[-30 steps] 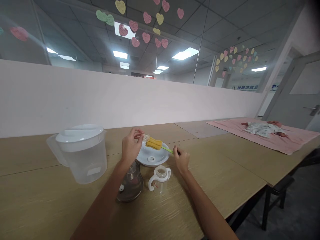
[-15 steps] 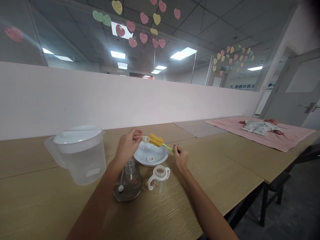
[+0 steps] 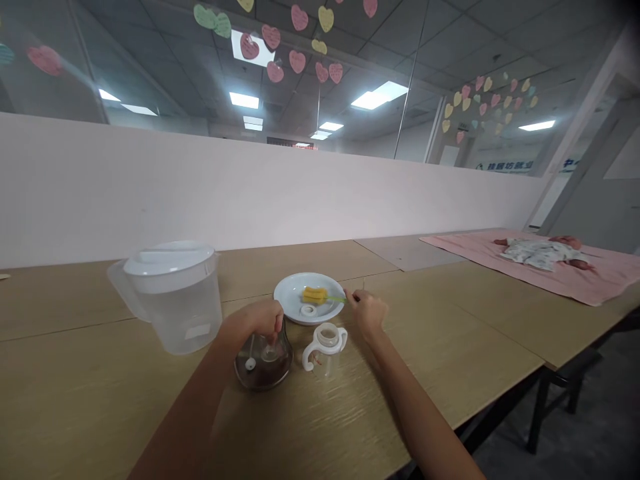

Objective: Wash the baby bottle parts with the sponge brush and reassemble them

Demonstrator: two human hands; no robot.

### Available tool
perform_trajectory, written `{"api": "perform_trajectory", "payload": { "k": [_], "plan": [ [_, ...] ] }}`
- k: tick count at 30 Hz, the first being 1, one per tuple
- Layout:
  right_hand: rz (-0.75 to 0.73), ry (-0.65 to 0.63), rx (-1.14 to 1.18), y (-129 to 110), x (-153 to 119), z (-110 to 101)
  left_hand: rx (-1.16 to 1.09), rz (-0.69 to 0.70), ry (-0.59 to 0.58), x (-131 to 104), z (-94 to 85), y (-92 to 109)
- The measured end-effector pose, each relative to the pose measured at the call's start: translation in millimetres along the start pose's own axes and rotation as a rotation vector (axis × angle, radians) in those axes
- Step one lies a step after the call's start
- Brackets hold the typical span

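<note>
My right hand [image 3: 369, 312] is closed around the green handle of a bottle brush, whose yellow sponge head [image 3: 314, 295] is down in a white bowl [image 3: 287, 308]. Beside the sponge, a white ring [image 3: 309, 311] lies in the bowl. My left hand [image 3: 264, 320] reaches over a dark, curved tray [image 3: 265, 381], fingers closed and pointing down. Just under those fingertips is a clear cup-shaped piece [image 3: 271, 352]; what they grip is hidden. A thin stick with a round white end [image 3: 251, 364] also rests in the tray. Between my forearms stands an uncapped clear baby bottle [image 3: 326, 360] with white handles.
A lidded clear plastic pitcher [image 3: 187, 313] stands at the left. On the far right, a doll in patterned clothes [image 3: 543, 254] lies on a pink cloth [image 3: 480, 257]. A white wall [image 3: 240, 193] runs behind the wooden table [image 3: 440, 333].
My left hand has moved from above the bowl, where it held a small clear piece, down to the tray. The brush head has dropped into the bowl. The view has shifted slightly.
</note>
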State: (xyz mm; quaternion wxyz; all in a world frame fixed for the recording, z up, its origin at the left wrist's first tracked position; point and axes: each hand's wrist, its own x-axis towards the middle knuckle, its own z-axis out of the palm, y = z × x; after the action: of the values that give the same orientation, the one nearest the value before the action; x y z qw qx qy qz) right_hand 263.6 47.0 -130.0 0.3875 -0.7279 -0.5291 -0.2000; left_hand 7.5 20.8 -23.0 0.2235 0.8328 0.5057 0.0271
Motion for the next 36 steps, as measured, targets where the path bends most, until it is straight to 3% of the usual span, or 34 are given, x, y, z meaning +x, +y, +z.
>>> {"api": "perform_trajectory", "payload": {
  "k": [5,8,12,16,21,31,36],
  "plan": [
    [-0.148,0.025,-0.020,-2,0,0,-0.016,0.017,-0.026,5,4.5,-3],
    [-0.181,0.013,-0.024,-5,-1,-2,0.038,-0.003,0.016,1,0.2,4],
    [-0.180,-0.013,-0.007,-9,-3,-4,0.076,0.053,0.220,1,-1.3,16],
    [-0.103,-0.045,-0.010,-12,-3,-7,0.121,0.172,0.392,12,10.1,20],
    [-0.024,-0.080,-0.032,-13,-1,-9,0.175,0.223,0.343,22,22.0,15],
    [0.044,-0.165,0.048,-13,2,-12,0.172,0.235,0.329,26,23.1,13],
    [0.078,-0.168,0.175,-12,3,-12,0.167,0.240,0.377,25,20.3,16]
  ]
}}
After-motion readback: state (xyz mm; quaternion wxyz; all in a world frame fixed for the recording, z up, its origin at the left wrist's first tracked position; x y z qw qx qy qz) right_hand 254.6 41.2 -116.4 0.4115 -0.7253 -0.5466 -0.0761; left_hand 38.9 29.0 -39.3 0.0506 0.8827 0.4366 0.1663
